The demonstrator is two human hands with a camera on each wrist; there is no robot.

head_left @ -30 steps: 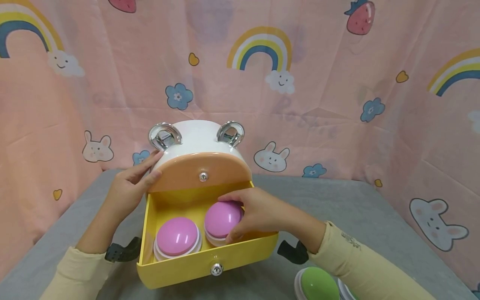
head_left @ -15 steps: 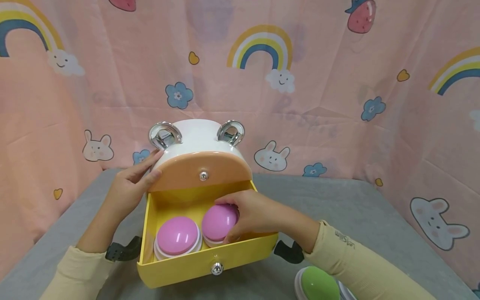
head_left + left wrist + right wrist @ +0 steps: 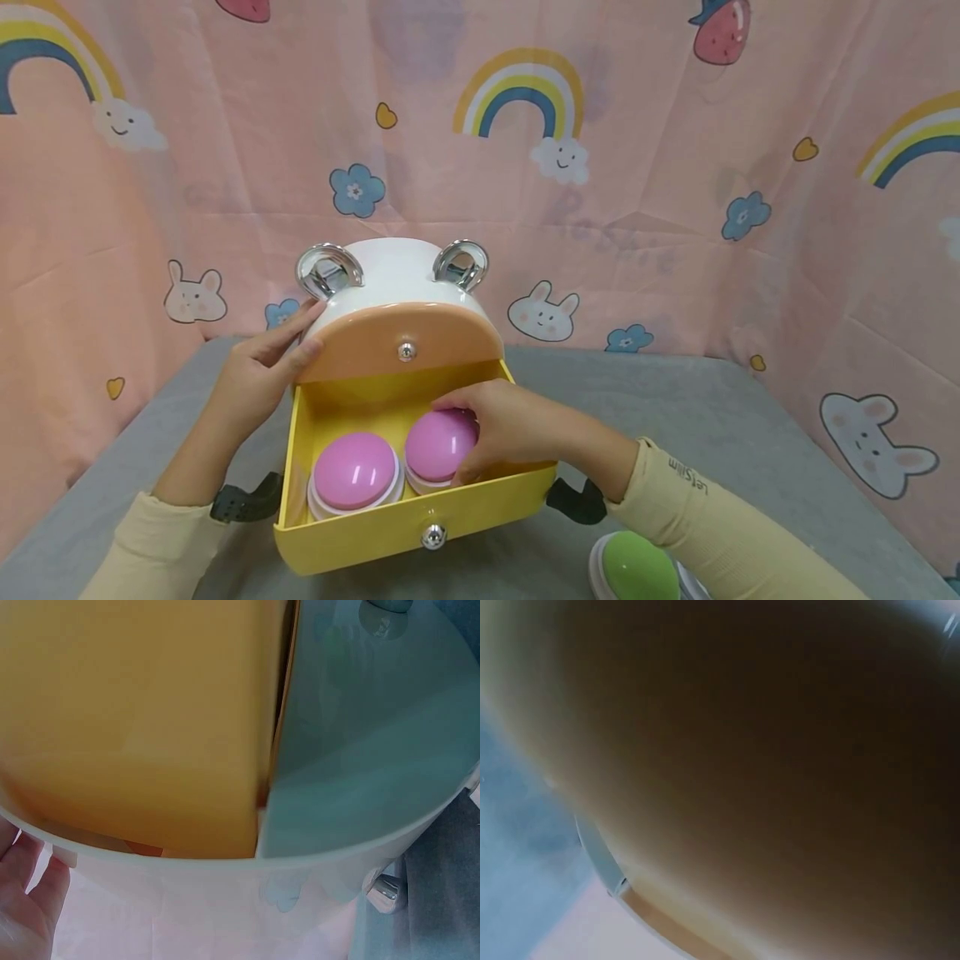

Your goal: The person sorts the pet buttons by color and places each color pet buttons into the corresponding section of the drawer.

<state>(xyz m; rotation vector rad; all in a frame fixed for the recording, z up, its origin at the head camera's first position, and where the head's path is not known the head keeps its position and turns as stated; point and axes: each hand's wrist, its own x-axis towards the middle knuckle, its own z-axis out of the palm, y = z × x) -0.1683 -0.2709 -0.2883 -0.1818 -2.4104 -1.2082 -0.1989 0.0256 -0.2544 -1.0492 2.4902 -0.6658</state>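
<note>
A white drawer box (image 3: 393, 267) with two silver ears stands on the table, its yellow lower drawer (image 3: 360, 557) pulled out toward me. Two round pink-lidded containers with white bases lie in that drawer. My right hand (image 3: 517, 421) reaches in over the drawer's right side and grips the right pink container (image 3: 438, 446) between thumb and fingers. To its left sits the other pink container (image 3: 354, 471). My left hand (image 3: 258, 375) rests with extended fingers against the box's left side, beside the orange upper drawer front (image 3: 408, 337). In the right wrist view the yellow drawer wall (image 3: 742, 787) hides that hand.
A green-lidded round container (image 3: 637, 567) stands on the grey table (image 3: 637, 417) at the front right, with part of another behind it under my right forearm. Silver knobs stick out from both drawer fronts. A pink patterned curtain (image 3: 645, 108) surrounds the table.
My right hand has shifted slightly left with the right pink container, which now sits nearer the other one. The left hand and the box have stayed in place.
</note>
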